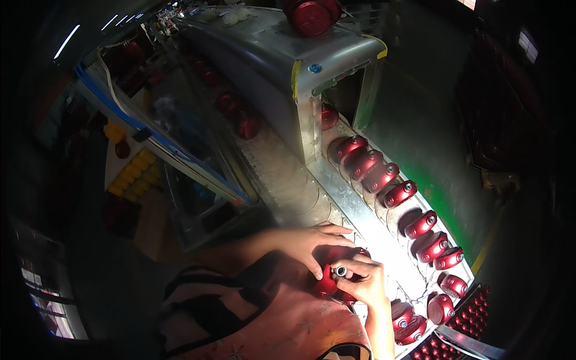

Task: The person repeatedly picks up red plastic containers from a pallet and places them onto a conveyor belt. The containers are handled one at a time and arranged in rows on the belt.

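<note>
Several glossy red rounded bottles lie close together at the near edge of the conveyor line. My right hand [363, 282] is closed in a pinch over them, on a small cylindrical piece with a silver rim [341, 271]. Just left of it is a red bottle [326, 283], and my left thumb rests against this bottle. The other fingers of my left hand [307, 245] stretch out apart over the far side of the group. My hands partly hide the bottles beneath them.
Red bottles with small silver necks [400, 193] line the right side of the conveyor [375, 231]. A metal tunnel housing [264, 51] covers its far part, with a red container [312, 17] on top. Blue tubing [144, 129] runs along a left frame. Small red pieces [474, 315] fill the lower right.
</note>
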The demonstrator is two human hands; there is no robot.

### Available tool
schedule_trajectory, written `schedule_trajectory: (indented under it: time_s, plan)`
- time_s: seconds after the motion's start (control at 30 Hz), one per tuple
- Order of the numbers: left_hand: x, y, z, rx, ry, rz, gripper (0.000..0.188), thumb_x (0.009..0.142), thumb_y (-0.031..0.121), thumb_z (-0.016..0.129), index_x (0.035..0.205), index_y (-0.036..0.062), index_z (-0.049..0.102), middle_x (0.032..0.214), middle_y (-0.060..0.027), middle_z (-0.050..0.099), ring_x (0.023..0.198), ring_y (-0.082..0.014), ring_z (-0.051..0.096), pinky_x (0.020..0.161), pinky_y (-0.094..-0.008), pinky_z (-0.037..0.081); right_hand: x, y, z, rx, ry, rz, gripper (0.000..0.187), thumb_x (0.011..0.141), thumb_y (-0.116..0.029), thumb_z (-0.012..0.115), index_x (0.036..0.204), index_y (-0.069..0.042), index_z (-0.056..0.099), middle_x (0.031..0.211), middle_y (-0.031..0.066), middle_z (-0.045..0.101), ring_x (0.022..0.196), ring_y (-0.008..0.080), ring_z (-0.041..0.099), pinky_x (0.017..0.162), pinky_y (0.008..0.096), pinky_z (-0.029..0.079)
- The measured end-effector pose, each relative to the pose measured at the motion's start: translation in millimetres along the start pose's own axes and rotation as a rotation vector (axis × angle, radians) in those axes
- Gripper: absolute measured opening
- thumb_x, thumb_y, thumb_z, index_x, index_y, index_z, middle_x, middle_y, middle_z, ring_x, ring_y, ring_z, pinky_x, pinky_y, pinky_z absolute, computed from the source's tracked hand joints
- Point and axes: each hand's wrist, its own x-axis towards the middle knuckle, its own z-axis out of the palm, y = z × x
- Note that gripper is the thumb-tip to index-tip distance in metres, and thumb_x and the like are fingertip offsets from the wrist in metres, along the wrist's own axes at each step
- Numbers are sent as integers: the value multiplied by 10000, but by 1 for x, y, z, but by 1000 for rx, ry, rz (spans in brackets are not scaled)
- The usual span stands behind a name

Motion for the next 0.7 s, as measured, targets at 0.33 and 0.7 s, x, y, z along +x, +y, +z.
schedule_trajectory:
  time_s: [0.33,0.7]
  plan:
    - [23,-35,5,134,144,-148,810,606,225,880,1348,122,571,1566,-119,307,1390,-337,309,1132,-472,295,12,35,26,33,184,213,303,669,-106,757,972,-109,748,833,81,676,652,186,630,646,334,530]
    - [66,-106,90,67,80,-191,648,624,84,786,1256,154,660,1525,-32,415,1383,-278,347,1149,-405,294,-55,124,38,13,285,432,313,640,-153,771,951,-124,766,694,81,647,590,214,614,589,347,500]
